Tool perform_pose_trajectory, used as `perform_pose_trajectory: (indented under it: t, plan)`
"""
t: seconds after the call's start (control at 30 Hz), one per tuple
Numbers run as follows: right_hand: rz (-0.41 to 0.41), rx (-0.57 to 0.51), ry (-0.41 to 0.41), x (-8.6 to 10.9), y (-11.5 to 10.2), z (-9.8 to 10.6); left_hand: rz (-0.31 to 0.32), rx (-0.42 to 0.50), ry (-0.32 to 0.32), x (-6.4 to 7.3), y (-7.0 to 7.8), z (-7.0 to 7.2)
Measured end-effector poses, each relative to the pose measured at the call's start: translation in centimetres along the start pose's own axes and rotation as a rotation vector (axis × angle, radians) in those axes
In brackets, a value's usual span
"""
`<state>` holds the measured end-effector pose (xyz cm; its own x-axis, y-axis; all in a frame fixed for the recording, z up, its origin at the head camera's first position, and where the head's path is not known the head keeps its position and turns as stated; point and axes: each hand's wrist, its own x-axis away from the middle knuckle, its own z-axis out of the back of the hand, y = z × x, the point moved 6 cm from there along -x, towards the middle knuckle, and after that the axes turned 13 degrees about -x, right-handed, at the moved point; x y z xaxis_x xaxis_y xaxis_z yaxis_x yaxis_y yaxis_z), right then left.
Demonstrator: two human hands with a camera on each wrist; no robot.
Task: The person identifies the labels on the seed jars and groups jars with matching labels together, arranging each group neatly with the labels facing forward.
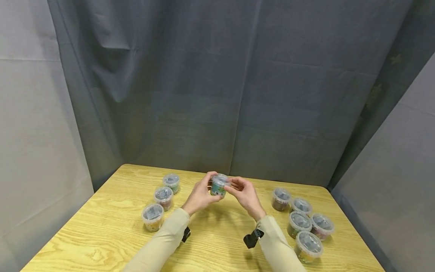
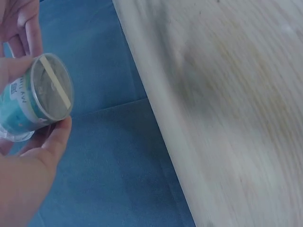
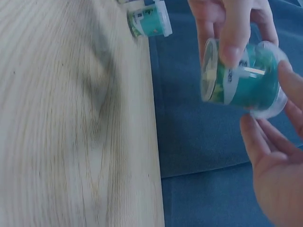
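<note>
Presently, a squat, cylindrical clear plastic tub with a teal label (image 1: pixel 218 186) hangs above the smooth, yellow wood-grained worktop (image 1: pixel 102 226). The left hand (image 1: pixel 200 195) has its grip wrapped around the curved wall; the right hand (image 1: pixel 247 197) has its grip pinching by the translucent round lid (image 1: pixel 221 177). Three lidded tubs (image 1: pixel 164 193) stand left, five more tubs (image 1: pixel 300 220) right, before a creased grey-blue cloth curtain (image 1: pixel 190 98).

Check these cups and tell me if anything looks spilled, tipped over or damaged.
Nothing stands out. The three cups on the left and five cups on the right stand upright with lids on, and no spill shows on the table. The held cup shows no obvious damage, though blur hides fine detail.
</note>
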<state>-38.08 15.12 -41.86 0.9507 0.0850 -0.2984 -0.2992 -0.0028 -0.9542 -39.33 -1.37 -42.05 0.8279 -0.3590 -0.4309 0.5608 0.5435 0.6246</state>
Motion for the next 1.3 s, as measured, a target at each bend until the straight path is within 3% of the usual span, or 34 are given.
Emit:
perform_pose_trajectory:
  t: [0.17,0.5,0.7,0.87,0.97,1.1,1.3]
  plan:
    - [0.017,-0.007,-0.080,-0.6,-0.1,-0.6,0.017,0.032,-0.036,-0.3,-0.2,1.0]
    - [0.058,0.023,-0.063,-2.0,-1.4,-1.7,0.031,0.058,-0.202,-1.6,-0.3,3.9]
    - [0.065,0.081,-0.077,-2.8,-1.0,-2.9,0.021,-0.114,-0.281,-2.1,-0.9,5.3]
    - [0.080,0.181,-0.075,-3.4,-0.9,-4.0,-0.042,-0.246,-0.272,-2.9,-1.3,6.3]
    - [0.088,0.248,-0.071,-3.9,-0.7,-4.6,-0.045,-0.318,-0.282,-3.5,-1.6,6.9]
    - [0.093,0.320,-0.077,-4.4,0.1,-5.5,-0.023,-0.378,-0.316,-3.8,-2.3,7.5]
    - [0.090,0.396,-0.112,-4.6,1.3,-6.8,-0.043,-0.440,-0.362,-3.7,-4.1,7.7]
